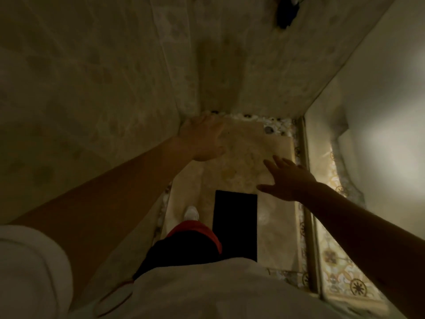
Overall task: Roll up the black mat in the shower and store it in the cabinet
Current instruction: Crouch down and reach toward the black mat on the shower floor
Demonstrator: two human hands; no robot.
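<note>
Head view, looking steeply down into a dim shower stall.

Items counted:
- Black mat: 1. Lies flat and unrolled on the shower floor, a dark rectangle w/ its long side running away from the person. Its near end is hidden behind the person's white shirt. Not touched by either hand.
- Hands: 2, both bare, both reaching fwd and down over the floor.
  - Left hand: near the far-left corner, where the tiled wall meets the floor. Fingers spread and released, grasping nothing. Contact w/ the wall: cannot tell.
  - Right hand: above the floor, just beyond the mat's far-right corner and apart from it. Fingers splayed and released, nothing held.
- Shoes visible: 1, white shoe, on the floor just left of the mat's far end.
- Legs visible: 1, in dark shorts w/ a red hem.
- Glass panel: 1, on the right side; patterned tile floor seen beyond it.
- Pebble border: along the far edge of the floor slab.
- Dark object: 1, high on the far wall; too blurred to identify.
</note>
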